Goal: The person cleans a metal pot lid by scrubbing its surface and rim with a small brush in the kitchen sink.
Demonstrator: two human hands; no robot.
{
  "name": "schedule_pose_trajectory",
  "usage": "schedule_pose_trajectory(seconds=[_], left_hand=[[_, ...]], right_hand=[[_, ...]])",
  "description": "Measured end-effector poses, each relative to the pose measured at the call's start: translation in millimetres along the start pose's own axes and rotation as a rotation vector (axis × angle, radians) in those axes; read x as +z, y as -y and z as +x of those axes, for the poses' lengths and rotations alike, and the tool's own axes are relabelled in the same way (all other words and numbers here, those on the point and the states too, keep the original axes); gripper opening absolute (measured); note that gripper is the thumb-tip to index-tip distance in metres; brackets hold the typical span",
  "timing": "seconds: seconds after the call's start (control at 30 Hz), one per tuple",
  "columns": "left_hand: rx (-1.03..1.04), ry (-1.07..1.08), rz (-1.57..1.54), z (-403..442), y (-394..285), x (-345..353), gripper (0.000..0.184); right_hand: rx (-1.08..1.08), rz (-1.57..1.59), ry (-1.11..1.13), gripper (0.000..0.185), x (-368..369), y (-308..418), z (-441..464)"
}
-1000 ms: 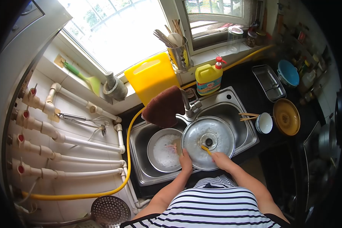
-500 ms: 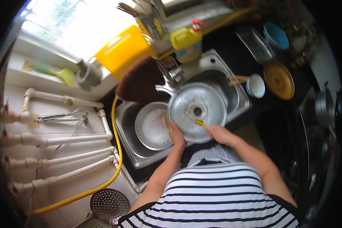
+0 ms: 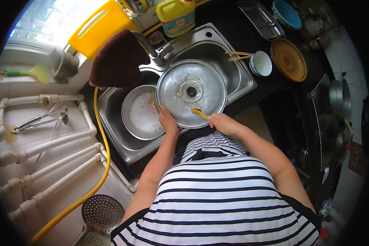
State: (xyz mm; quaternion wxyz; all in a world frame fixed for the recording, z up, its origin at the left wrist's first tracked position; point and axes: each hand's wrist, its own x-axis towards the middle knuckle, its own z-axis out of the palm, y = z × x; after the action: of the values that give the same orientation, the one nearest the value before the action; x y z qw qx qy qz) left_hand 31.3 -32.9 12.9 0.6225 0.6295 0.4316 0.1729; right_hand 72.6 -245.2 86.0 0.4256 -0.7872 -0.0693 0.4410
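A round metal pot lid (image 3: 174,84) with a dark centre knob rests over the divider and right basin of the double sink (image 3: 242,88). My left hand (image 3: 168,120) grips its lower left rim, fingers partly hidden beneath the edge. In my right hand (image 3: 222,124) is a small yellow brush (image 3: 200,113), its dark bristle head against the lid between the knob and the near rim. Beside my left hand, in the left basin, a metal bowl (image 3: 129,117) holds foamy water and something pinkish that I cannot make out.
A dark brown cloth (image 3: 115,61) hangs by the faucet (image 3: 159,51). To the right stand a white bowl (image 3: 260,64) with chopsticks (image 3: 238,54) beside it and a brown plate (image 3: 288,60). A yellow hose (image 3: 103,143) runs down the left; a yellow jug (image 3: 175,18) stands behind the sink.
My view has tilted, so the sink and its contents sit higher and further left. The brush head has slid a little from the knob toward the near rim. Both hands keep their holds.
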Motion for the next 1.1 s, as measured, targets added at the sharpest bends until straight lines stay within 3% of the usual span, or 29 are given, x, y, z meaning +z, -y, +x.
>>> schedule_pose_trajectory(seconds=[0.17,0.2,0.33,0.43,0.5,0.6,0.8,0.9,0.97,1.1], left_hand=[[0.006,0.005,-0.021,0,-4,-1,0.06],[-0.046,0.061,-0.042,-1,-3,-3,0.052],[-0.24,0.181,0.038,19,18,-12,0.05],[-0.149,0.106,-0.012,2,-3,-8,0.049],[-0.168,0.118,-0.033,9,9,-7,0.049],[-0.154,0.12,-0.052,4,2,-7,0.049],[-0.125,0.118,-0.057,1,-5,-4,0.049],[-0.159,0.157,-0.032,10,12,-12,0.05],[-0.19,0.207,-0.03,10,9,-10,0.051],[-0.119,0.127,-0.042,2,-5,-7,0.054]], right_hand=[[-0.099,0.087,-0.055,0.041,19,34,44],[-0.076,0.111,-0.027,0.041,20,36,46],[0.029,0.113,-0.015,0.04,5,3,13],[0.166,0.153,-0.009,0.042,3,-2,2],[-0.041,0.056,-0.061,0.043,10,11,25],[-0.093,0.008,-0.054,0.043,21,28,52],[-0.052,0.047,-0.063,0.044,-1,24,24],[0.134,0.098,-0.009,0.044,2,9,12],[-0.088,0.104,-0.068,0.044,16,24,42],[-0.115,0.09,-0.138,0.041,25,41,65]])
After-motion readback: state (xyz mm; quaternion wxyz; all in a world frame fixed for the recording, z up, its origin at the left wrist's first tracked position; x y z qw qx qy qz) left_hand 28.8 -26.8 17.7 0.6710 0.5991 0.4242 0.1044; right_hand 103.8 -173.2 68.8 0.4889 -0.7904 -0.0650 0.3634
